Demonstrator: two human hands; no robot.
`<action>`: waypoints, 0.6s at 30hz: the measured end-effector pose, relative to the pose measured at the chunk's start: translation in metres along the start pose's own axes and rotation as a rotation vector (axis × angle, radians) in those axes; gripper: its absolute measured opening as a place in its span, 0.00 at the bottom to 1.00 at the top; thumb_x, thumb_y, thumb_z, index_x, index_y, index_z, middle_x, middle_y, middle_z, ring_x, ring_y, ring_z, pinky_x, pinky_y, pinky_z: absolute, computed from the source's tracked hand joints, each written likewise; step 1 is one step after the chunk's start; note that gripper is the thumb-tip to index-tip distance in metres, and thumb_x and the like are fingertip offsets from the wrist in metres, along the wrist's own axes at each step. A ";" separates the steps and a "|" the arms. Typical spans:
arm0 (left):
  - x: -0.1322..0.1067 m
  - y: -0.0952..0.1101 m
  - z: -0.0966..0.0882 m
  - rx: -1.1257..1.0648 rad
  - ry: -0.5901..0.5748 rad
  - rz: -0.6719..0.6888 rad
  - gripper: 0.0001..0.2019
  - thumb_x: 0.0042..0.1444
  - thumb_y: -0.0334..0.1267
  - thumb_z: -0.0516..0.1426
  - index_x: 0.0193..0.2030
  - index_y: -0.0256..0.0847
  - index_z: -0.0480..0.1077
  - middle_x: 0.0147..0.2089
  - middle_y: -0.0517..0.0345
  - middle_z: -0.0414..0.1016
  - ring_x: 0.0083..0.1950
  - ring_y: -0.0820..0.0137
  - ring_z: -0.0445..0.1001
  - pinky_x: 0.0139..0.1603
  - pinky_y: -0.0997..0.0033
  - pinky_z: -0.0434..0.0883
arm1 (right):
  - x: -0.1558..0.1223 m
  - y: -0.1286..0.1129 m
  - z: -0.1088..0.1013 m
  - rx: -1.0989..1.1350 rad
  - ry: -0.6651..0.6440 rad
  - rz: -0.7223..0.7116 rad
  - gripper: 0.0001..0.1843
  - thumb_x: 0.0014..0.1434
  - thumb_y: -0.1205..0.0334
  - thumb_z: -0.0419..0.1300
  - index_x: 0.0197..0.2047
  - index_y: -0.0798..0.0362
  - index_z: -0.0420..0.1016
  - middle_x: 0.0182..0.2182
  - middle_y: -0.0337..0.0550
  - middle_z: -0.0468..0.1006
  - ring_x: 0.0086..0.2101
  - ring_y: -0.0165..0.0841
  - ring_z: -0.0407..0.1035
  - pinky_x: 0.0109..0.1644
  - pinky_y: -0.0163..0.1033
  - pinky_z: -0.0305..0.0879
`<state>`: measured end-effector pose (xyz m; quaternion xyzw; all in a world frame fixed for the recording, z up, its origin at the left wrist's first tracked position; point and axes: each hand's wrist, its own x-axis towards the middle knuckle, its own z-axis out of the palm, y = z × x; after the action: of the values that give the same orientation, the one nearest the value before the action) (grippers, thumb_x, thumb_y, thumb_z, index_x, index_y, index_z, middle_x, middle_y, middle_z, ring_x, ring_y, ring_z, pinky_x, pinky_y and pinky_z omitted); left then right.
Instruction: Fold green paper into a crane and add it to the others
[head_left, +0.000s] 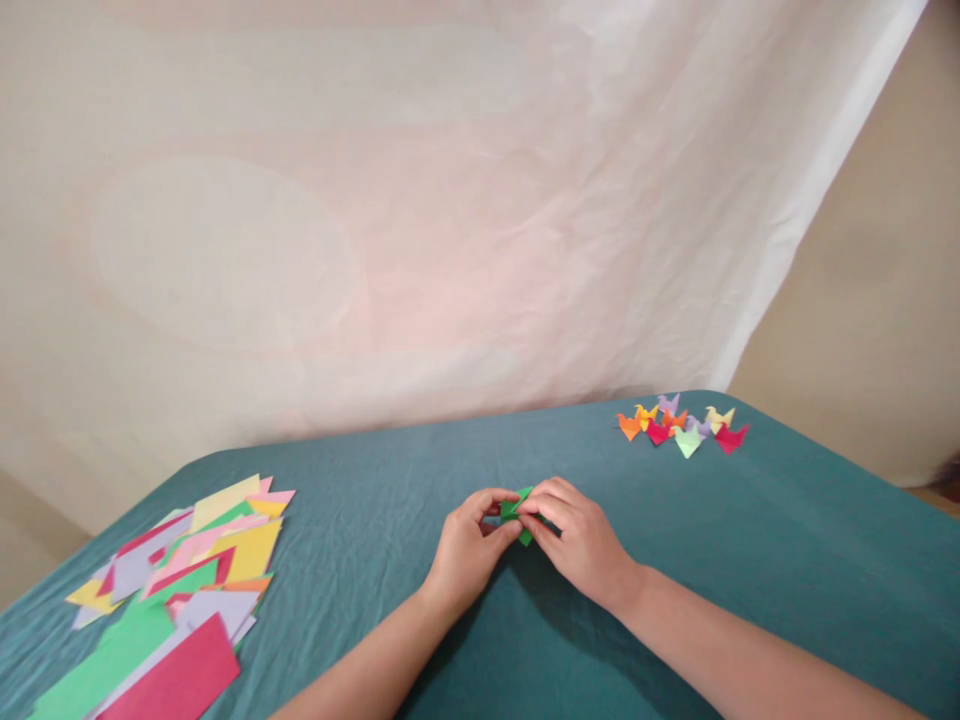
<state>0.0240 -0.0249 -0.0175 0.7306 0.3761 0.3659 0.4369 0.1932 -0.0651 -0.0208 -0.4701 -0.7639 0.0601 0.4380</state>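
A small piece of folded green paper (pixel 525 537) is held between both hands above the middle of the table. My left hand (pixel 472 545) pinches its left side between thumb and fingers. From the right, my right hand (pixel 574 530) grips the same paper, with thumb and fingertips closed on it. The fingers cover much of the paper, so its full shape is hidden; a green point shows above the fingertips and another below.
Loose sheets of coloured paper (pixel 142 640) lie in an overlapping pile at the left. Several small folded paper birds (pixel 688 441) stand grouped at the back right. A dark green cloth (pixel 360 520) covers the table, and a pale sheet (pixel 450 220) hangs behind it.
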 end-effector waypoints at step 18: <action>0.010 -0.013 -0.011 -0.001 0.031 -0.073 0.08 0.51 0.36 0.57 0.36 0.37 0.75 0.32 0.56 0.78 0.33 0.69 0.74 0.36 0.73 0.69 | -0.001 0.008 0.004 0.071 0.030 0.165 0.04 0.59 0.66 0.59 0.37 0.47 0.74 0.32 0.39 0.76 0.35 0.34 0.70 0.40 0.38 0.65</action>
<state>0.0162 -0.0085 -0.0234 0.7104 0.4092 0.3613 0.4443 0.1956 -0.0597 -0.0280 -0.5162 -0.7134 0.1159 0.4595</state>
